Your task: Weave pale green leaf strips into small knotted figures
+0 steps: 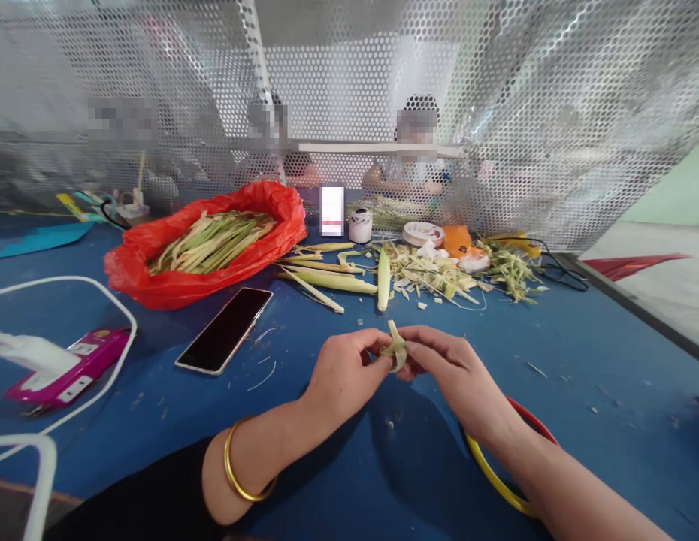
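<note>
Between my two hands, above the blue table, is a small folded piece of pale green leaf, with one short end sticking up. My left hand pinches its left side between thumb and fingers. From the right, my right hand grips it too, thumb on the near side and fingers partly hidden behind. Just beyond my hands lie a whole pale green husk and several long leaf strips. A heap of cut leaf scraps spreads to their right.
A red plastic bag of long leaves stands at left, near a dark phone. A purple power strip with a white cable is at far left. A red-yellow ring lies under my right forearm. Perforated metal mesh rises behind, people beyond.
</note>
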`<state>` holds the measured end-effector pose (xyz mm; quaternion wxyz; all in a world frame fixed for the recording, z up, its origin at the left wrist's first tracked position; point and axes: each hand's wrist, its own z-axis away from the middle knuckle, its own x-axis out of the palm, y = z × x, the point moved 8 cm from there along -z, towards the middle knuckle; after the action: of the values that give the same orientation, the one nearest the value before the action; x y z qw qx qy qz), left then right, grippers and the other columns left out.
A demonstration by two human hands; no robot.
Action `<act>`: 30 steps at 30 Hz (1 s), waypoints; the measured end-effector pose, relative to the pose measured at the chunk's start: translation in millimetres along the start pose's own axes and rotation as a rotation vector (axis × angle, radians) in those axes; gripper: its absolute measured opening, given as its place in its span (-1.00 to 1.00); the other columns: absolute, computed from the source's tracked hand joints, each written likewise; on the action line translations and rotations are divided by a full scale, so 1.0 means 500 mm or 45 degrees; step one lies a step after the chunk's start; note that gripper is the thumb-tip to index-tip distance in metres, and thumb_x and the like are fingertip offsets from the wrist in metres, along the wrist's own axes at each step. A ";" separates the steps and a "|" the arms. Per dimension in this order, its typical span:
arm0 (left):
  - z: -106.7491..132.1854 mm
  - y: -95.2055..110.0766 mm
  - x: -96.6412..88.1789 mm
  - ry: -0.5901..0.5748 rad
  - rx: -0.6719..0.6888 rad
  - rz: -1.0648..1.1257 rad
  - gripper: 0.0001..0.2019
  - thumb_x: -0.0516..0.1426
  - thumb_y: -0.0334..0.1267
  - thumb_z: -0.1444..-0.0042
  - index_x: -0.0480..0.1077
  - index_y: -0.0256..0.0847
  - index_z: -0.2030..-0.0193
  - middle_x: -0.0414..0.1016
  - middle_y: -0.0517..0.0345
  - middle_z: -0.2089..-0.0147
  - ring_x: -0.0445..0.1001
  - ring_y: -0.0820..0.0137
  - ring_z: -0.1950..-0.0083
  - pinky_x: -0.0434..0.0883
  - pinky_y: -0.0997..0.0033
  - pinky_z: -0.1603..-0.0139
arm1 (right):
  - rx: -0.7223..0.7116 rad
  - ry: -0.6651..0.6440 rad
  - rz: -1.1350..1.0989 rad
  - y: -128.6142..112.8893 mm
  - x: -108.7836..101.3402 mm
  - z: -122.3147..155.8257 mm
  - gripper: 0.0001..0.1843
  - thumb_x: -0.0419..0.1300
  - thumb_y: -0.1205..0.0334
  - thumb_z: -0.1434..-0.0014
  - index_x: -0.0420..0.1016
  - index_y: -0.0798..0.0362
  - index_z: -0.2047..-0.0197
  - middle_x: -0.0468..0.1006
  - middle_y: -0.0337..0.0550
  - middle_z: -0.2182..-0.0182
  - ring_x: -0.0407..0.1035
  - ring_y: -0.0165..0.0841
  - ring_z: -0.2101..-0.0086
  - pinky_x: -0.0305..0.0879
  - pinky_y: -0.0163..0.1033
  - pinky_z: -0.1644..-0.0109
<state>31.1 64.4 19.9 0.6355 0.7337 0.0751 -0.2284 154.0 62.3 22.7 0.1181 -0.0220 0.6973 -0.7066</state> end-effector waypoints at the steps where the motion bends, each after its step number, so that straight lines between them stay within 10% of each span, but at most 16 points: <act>1: 0.001 0.002 0.003 -0.027 0.013 -0.012 -0.87 0.12 -0.32 -0.06 0.52 -0.14 0.34 0.49 0.30 0.47 0.30 0.53 0.51 0.21 0.54 0.45 | 0.002 0.008 0.009 0.000 -0.003 -0.001 -0.70 0.18 0.02 -0.07 0.52 0.09 0.30 0.46 -0.23 0.53 0.35 -0.38 0.48 0.32 -0.27 0.36; 14: 0.017 0.005 0.050 -0.485 -0.180 0.227 -0.78 0.05 -0.42 -0.05 0.53 -0.24 0.30 0.35 0.29 0.58 0.37 0.53 0.56 0.27 0.59 0.52 | 0.079 0.357 -0.202 0.037 -0.055 -0.006 -0.73 0.34 0.09 0.06 0.42 0.07 0.58 0.30 -0.31 0.63 0.13 -0.46 0.57 0.07 -0.30 0.48; 24: 0.012 -0.011 0.050 -0.399 -0.259 0.339 -0.79 0.09 -0.38 -0.01 0.58 -0.23 0.31 0.36 0.26 0.62 0.33 0.51 0.60 0.24 0.59 0.62 | -0.040 0.296 0.002 0.019 -0.048 -0.011 -0.74 0.25 0.05 -0.08 0.45 0.06 0.48 0.39 -0.26 0.59 0.24 -0.41 0.51 0.19 -0.27 0.39; 30: 0.001 -0.023 0.021 -0.102 -0.311 0.429 -0.73 0.10 -0.41 0.04 0.59 -0.24 0.24 0.38 0.26 0.60 0.34 0.52 0.60 0.23 0.61 0.66 | -0.332 0.511 0.531 -0.031 -0.064 0.014 -0.78 0.21 0.05 -0.15 0.47 0.03 0.37 0.45 -0.22 0.46 0.28 -0.37 0.42 0.22 -0.25 0.33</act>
<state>35.6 64.1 4.9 0.7514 0.6438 -0.0469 -0.1370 184.6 61.5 42.4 0.1169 0.2463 0.7809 -0.5620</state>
